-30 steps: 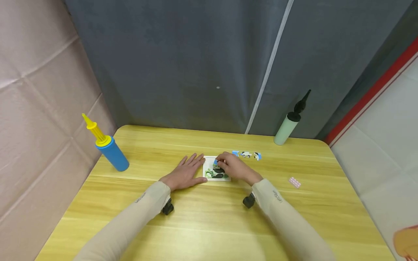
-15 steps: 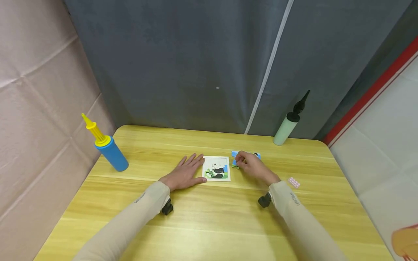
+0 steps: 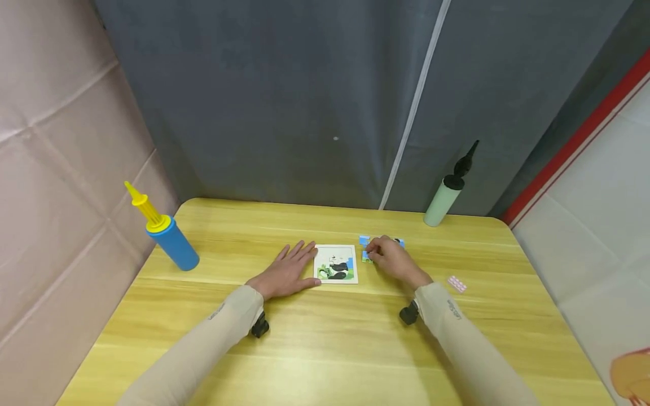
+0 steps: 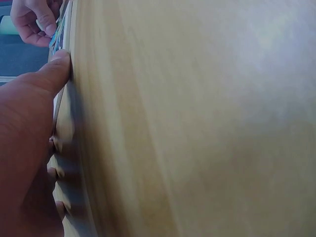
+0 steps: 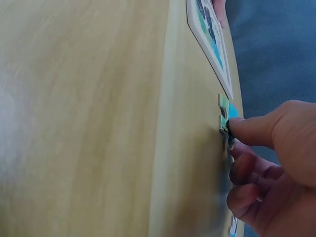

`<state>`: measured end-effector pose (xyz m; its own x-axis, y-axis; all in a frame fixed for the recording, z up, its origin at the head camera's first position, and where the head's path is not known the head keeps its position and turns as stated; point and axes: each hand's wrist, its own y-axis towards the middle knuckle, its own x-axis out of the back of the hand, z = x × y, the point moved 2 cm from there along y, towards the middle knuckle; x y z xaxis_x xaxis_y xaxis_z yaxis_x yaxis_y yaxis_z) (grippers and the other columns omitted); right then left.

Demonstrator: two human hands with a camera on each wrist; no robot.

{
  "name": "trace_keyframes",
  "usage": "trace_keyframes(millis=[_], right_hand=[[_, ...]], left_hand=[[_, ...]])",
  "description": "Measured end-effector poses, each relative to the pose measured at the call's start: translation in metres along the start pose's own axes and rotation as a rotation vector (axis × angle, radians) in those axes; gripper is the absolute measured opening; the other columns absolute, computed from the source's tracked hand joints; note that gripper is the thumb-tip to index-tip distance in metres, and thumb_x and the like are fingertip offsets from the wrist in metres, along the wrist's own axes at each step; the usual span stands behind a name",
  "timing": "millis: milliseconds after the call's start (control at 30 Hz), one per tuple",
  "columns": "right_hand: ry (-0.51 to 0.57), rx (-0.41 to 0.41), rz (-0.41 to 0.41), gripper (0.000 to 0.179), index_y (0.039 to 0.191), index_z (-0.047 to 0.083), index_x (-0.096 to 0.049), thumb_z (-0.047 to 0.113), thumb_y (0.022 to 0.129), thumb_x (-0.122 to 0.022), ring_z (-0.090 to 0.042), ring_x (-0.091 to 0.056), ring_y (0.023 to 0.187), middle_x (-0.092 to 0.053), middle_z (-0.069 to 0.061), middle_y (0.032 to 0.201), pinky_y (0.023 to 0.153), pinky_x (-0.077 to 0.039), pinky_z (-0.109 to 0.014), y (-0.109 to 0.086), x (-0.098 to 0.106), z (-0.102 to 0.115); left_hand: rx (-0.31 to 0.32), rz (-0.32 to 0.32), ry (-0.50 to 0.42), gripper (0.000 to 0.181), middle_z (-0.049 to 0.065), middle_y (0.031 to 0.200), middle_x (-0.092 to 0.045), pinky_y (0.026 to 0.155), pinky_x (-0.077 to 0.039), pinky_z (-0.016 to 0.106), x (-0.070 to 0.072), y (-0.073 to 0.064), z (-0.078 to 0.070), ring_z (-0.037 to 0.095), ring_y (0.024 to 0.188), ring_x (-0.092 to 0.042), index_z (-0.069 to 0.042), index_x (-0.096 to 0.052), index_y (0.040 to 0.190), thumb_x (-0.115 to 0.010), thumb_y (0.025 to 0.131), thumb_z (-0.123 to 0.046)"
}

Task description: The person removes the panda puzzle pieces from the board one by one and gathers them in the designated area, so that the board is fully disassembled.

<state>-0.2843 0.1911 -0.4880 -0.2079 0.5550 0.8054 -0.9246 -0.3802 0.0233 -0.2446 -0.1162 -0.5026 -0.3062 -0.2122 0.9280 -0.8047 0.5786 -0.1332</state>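
My left hand [image 3: 286, 273] lies flat with spread fingers, its fingertips and thumb at the left edge of a small white-framed panda jigsaw puzzle [image 3: 350, 248]. Several pieces fill the lower part of the picture; bare white backing shows above. Just right of the frame, a blue-and-green puzzle piece [image 3: 365, 257] is at the tabletop. My right hand [image 3: 395, 262] pinches its edge between thumb [image 5: 252, 131] and forefinger, the other fingers curled beneath. Behind this hand lie more loose pieces, including a blue one [image 3: 364, 239], partly covered by the fingers.
A blue-and-yellow hand pump [image 3: 175, 245] stands at the table's left side. Toward the back right is a pale green pump with a black nozzle [image 3: 443, 202]. A small pink dotted block [image 3: 457, 283] lies to the right on the wooden table [image 3: 325, 349].
My right hand has carried the blue-and-green puzzle piece from over the puzzle rightward to the table beside it. In the last half second it has barely moved. The left hand stays in place.
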Motion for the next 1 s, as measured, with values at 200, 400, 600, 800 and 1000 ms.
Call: trace_keyframes(millis=[200,400,600,800,1000], right_hand=[[0.006,-0.042,-0.042,0.011,0.11,0.002,-0.074,0.008,0.105,-0.067,-0.02,-0.058,0.089,-0.065,-0.012,0.103,0.079,-0.051,-0.032,0.0,0.001,0.002],[0.041,-0.026,-0.047,0.016,0.116,0.002,-0.074,0.011,0.105,-0.067,-0.025,-0.064,0.098,-0.067,-0.013,0.11,0.089,-0.056,-0.04,0.002,0.005,0.014],[0.039,0.018,-0.029,0.015,0.115,0.002,-0.075,0.011,0.105,-0.067,-0.024,-0.066,0.101,-0.069,-0.012,0.111,0.09,-0.057,-0.041,0.006,0.0,0.03],[0.007,0.041,0.007,0.013,0.111,0.004,-0.076,0.01,0.103,-0.069,-0.02,-0.065,0.095,-0.069,-0.009,0.105,0.088,-0.056,-0.038,0.012,-0.012,0.042],[-0.035,0.05,0.085,0.014,0.111,0.005,-0.077,0.013,0.1,-0.074,-0.015,-0.062,0.087,-0.068,-0.007,0.1,0.081,-0.056,-0.034,0.016,-0.024,0.053]], left_hand=[[-0.003,-0.003,0.001,0.088,0.007,0.182,-0.01,0.137,-0.007,0.063,-0.001,-0.001,0.0,0.035,0.17,-0.005,-0.013,-0.019,0.173,-0.048,0.107,-0.065],[0.001,-0.004,0.003,0.088,0.006,0.183,-0.008,0.137,-0.006,0.062,-0.002,-0.001,0.001,0.034,0.17,-0.004,-0.013,-0.019,0.173,-0.047,0.108,-0.065],[0.002,-0.005,-0.012,0.088,0.007,0.182,-0.01,0.137,-0.006,0.062,-0.002,-0.001,0.0,0.034,0.17,-0.004,-0.013,-0.02,0.172,-0.048,0.107,-0.065],[0.013,-0.002,-0.016,0.089,0.006,0.183,-0.009,0.137,-0.005,0.062,-0.003,0.0,0.002,0.033,0.17,-0.003,-0.014,-0.02,0.173,-0.048,0.107,-0.066],[0.027,0.012,-0.007,0.09,0.003,0.183,-0.006,0.138,-0.004,0.06,-0.003,0.0,0.002,0.03,0.171,-0.001,-0.016,-0.017,0.173,-0.046,0.106,-0.069]])
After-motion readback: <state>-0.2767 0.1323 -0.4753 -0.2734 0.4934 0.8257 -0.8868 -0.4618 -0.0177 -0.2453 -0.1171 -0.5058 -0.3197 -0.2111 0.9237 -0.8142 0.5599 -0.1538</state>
